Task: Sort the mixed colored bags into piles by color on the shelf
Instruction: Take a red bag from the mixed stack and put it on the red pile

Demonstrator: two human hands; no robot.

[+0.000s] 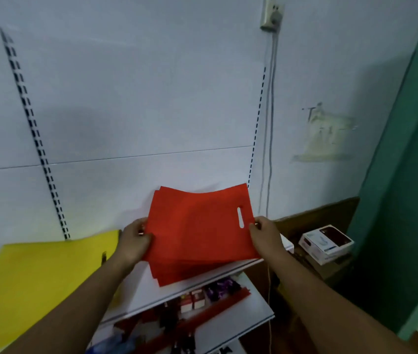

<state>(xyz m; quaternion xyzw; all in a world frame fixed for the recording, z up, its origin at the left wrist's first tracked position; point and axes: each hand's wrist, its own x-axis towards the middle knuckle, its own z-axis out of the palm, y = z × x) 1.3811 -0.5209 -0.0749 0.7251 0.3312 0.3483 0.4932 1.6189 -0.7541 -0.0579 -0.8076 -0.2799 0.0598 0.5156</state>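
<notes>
Head view: a flat red non-woven bag (197,226) is held by both side edges. The left edge is gripped by the left hand (136,238), its fingers curled round the fabric and the thumb laid on top. The right edge is pinched by the right hand (264,233), just below the bag's oblong cut-out handle slot (240,217). The bag is kept roughly level, its far edge raised slightly towards the wall.

Directly under it, a loose pile of red bags (177,273) is seen lying on the white upper shelf board (138,297), with its corners fanned out beyond the held bag at the near side. To the left on the same level, a pile of yellow non-woven bags (36,290) is spread, apart from the red ones.

Beneath the front edge, a white lower shelf board (243,310) is loaded with small red and dark packets (195,301), too blurred to be identified.

Behind the shelves, a pale panelled wall (138,85) is crossed by two black slotted shelf rails (34,134). A wall socket (271,15) is fixed high up, and grey cables (270,123) are hung down from it. At the right, a white and dark cardboard box (326,244) is set beside a green panel (407,175).
</notes>
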